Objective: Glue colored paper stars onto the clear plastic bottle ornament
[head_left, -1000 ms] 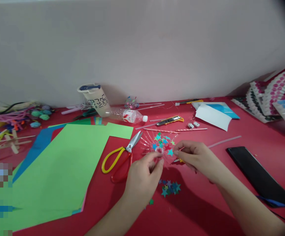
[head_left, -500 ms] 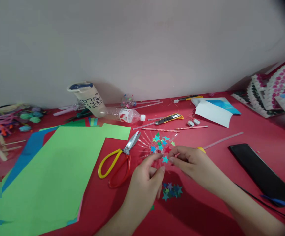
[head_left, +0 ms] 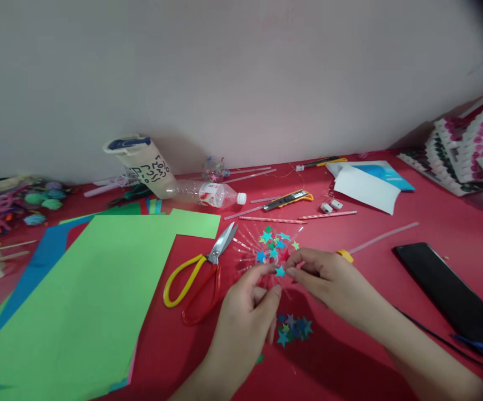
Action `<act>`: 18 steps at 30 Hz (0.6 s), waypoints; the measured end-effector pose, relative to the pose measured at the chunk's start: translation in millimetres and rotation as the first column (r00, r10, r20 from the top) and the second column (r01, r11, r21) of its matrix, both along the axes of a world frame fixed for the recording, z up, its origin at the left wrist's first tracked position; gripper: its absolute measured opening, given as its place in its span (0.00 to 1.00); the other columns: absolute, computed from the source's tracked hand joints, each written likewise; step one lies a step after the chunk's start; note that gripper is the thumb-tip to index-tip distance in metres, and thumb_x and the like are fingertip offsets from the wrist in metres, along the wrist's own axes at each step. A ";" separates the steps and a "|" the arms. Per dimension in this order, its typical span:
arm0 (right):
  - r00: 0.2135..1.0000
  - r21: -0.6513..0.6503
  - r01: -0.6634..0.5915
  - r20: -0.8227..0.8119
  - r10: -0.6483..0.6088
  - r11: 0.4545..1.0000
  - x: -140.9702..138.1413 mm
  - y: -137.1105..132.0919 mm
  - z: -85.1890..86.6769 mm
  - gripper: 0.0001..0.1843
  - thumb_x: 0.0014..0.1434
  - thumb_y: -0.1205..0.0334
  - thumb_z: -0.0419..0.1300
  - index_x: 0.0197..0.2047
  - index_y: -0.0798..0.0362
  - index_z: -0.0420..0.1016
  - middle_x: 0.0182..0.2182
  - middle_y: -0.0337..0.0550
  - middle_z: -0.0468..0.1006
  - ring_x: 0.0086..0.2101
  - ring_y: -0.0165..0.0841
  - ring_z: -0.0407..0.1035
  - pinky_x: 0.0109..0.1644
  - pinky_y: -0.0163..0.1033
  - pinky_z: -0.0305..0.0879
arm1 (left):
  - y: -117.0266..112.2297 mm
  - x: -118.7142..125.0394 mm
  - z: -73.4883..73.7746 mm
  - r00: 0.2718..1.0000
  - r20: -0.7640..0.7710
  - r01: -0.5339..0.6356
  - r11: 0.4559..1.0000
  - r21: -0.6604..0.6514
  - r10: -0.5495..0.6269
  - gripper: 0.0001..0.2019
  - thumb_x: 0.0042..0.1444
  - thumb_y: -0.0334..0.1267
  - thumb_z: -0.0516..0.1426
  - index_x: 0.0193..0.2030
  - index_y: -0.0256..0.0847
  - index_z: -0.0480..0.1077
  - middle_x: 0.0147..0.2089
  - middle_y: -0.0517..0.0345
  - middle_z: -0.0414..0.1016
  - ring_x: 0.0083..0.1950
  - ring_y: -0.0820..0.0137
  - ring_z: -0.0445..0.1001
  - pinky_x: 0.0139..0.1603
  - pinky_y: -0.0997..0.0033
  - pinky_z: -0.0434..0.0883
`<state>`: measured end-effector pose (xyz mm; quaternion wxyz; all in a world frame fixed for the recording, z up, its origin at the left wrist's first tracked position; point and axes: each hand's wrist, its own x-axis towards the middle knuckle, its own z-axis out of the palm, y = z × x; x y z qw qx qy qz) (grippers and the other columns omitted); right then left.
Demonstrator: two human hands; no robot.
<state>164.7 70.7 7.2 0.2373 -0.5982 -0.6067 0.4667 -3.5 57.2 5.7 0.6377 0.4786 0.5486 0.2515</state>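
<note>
A clear plastic piece cut into fanned strips [head_left: 245, 245] lies spread on the red table, with several coloured stars [head_left: 266, 236] on it. At its near edge, the thumb and forefinger of my right hand [head_left: 329, 275] pinch one side of a turquoise star [head_left: 280, 271]. My left hand [head_left: 245, 312] has its thumb and forefinger apart, the forefinger tip close by that star's left side; whether it touches is unclear. Below my hands rests a pile of blue, green and purple stars [head_left: 294, 329]. Scissors [head_left: 202, 273] with yellow and red handles lie open to the left.
Green paper sheets [head_left: 87, 301] cover the left side. Behind are a clear bottle [head_left: 208, 195], a white cup [head_left: 149, 167], a box cutter [head_left: 289, 200] and pink pencils [head_left: 270, 220]. A black pouch [head_left: 445, 295] lies right, near white paper [head_left: 364, 189].
The view has shifted slightly. Both hands keep nearly the same pose around the turquoise star, the left thumb a touch further from it.
</note>
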 end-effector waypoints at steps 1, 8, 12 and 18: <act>1.000 0.008 -0.004 0.004 0.004 1.000 0.1 -0.1 -0.2 0.05 0.57 0.61 0.53 0.32 0.50 0.69 0.20 0.32 0.68 0.20 0.26 0.57 0.22 0.30 0.49 | -0.1 0.2 0.6 1.000 0.005 0.000 1.000 -0.001 0.000 0.17 0.56 0.42 0.53 0.52 0.41 0.64 0.11 0.72 0.58 0.14 0.77 0.54 0.16 0.79 0.55; 0.996 0.052 -0.038 0.082 0.033 0.998 0.0 -1.3 2.0 0.06 0.58 0.62 0.52 0.32 0.50 0.68 0.20 0.31 0.67 0.20 0.26 0.57 0.24 0.31 0.50 | -0.7 0.2 2.5 1.000 -0.007 0.006 1.000 0.004 -0.006 0.17 0.58 0.42 0.52 0.53 0.40 0.63 0.12 0.73 0.58 0.15 0.77 0.55 0.17 0.79 0.56; 0.991 0.092 -0.046 0.128 0.034 0.995 -0.7 -1.4 4.6 0.05 0.58 0.63 0.53 0.31 0.50 0.68 0.20 0.31 0.68 0.21 0.25 0.60 0.24 0.30 0.51 | -0.7 0.6 1.6 1.000 -0.016 0.010 1.000 0.008 -0.010 0.17 0.58 0.42 0.52 0.53 0.40 0.63 0.12 0.73 0.58 0.15 0.78 0.54 0.17 0.79 0.55; 0.988 0.102 -0.056 0.150 0.040 0.993 -2.3 -1.5 7.3 0.05 0.57 0.65 0.53 0.31 0.50 0.69 0.18 0.30 0.67 0.20 0.25 0.59 0.23 0.30 0.50 | -2.4 -0.7 0.3 1.000 -0.014 0.011 1.000 0.017 -0.011 0.18 0.58 0.42 0.51 0.54 0.40 0.63 0.12 0.73 0.58 0.14 0.78 0.54 0.17 0.80 0.55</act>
